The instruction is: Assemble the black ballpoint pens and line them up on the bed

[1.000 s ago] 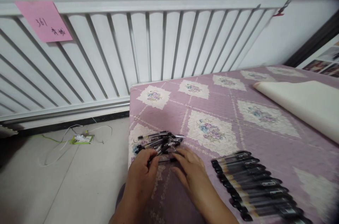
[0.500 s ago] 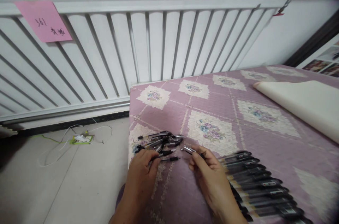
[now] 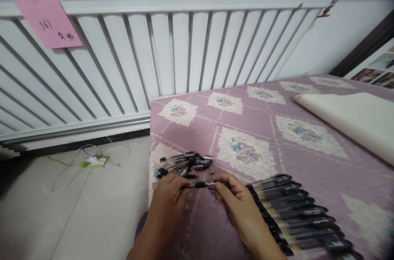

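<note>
My left hand (image 3: 168, 204) and my right hand (image 3: 235, 202) meet over a pink quilted cloth (image 3: 246, 128) with flower squares. Between their fingertips they pinch a black pen (image 3: 200, 185), held level just above the cloth. The left fingers grip its body. The right fingers close on its other end, where a cap seems to sit. Just beyond the hands lies a loose heap of black pens (image 3: 184, 163). To the right of my right hand, a neat row of capped black pens (image 3: 295, 215) lies side by side.
A white radiator (image 3: 154, 55) with a pink note (image 3: 49, 24) runs along the wall behind. A cream sheet (image 3: 353, 118) lies at the right on the cloth. The cloth's left edge drops to a grey floor with a small green gadget and wires (image 3: 92, 161).
My right hand lifted a small piece out of the heap, swung it right, then brought it back to the pen in my left hand; both hands now hold that pen.
</note>
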Demonstrator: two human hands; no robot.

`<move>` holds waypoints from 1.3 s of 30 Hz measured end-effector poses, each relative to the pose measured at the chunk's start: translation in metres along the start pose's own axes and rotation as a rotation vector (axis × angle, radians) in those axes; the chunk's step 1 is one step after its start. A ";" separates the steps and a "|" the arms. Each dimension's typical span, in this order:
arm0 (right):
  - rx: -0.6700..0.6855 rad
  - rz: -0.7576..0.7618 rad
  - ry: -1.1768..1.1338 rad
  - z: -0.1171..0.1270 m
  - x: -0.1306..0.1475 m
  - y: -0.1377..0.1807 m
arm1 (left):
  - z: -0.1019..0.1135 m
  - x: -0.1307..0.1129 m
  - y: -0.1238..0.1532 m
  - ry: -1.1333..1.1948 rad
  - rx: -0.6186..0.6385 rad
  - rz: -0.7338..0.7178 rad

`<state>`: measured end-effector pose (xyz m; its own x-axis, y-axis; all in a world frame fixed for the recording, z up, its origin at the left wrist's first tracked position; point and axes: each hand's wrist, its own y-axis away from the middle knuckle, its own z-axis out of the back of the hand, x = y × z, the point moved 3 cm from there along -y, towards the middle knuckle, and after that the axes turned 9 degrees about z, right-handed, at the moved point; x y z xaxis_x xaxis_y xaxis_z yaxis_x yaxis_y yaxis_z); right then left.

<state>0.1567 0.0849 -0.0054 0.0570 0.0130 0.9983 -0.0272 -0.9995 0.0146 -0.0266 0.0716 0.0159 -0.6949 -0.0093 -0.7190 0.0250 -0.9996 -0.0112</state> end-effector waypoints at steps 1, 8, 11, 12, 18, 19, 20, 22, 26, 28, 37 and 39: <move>0.001 -0.006 -0.006 -0.001 0.001 0.000 | 0.000 -0.001 0.000 0.003 0.002 -0.012; 0.059 -0.056 -0.032 -0.010 0.006 0.003 | -0.003 -0.006 0.002 0.011 0.014 -0.030; 0.113 -0.037 -0.017 -0.013 0.006 0.004 | -0.005 -0.007 0.003 0.002 0.029 -0.030; 0.130 -0.030 -0.014 -0.013 0.005 0.005 | -0.006 -0.007 0.003 0.002 0.035 -0.030; 0.184 -0.013 0.003 -0.013 0.003 0.007 | -0.008 -0.014 0.007 -0.017 0.035 -0.023; 0.193 -0.013 0.001 -0.014 0.003 0.008 | -0.008 -0.015 0.008 -0.021 0.030 -0.025; 0.202 -0.016 -0.002 -0.014 0.003 0.008 | -0.007 -0.016 0.009 -0.025 0.025 -0.029; 0.213 -0.023 -0.005 -0.015 0.004 0.009 | -0.007 -0.017 0.010 -0.032 0.014 -0.037; 0.202 -0.006 -0.004 -0.017 0.003 0.011 | -0.007 -0.015 0.010 -0.038 0.000 -0.075; 0.196 0.006 -0.003 -0.017 0.003 0.012 | -0.007 -0.013 0.010 -0.028 -0.006 -0.106; 0.103 0.068 0.152 -0.010 0.016 0.015 | -0.014 -0.004 0.011 0.022 -0.011 -0.142; 0.050 0.030 0.131 -0.006 0.016 0.016 | -0.017 -0.003 0.012 0.040 0.014 -0.171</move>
<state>0.1507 0.0693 0.0110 -0.0742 -0.0170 0.9971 0.0232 -0.9996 -0.0153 -0.0121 0.0605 0.0066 -0.6591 0.1620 -0.7344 -0.1019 -0.9868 -0.1263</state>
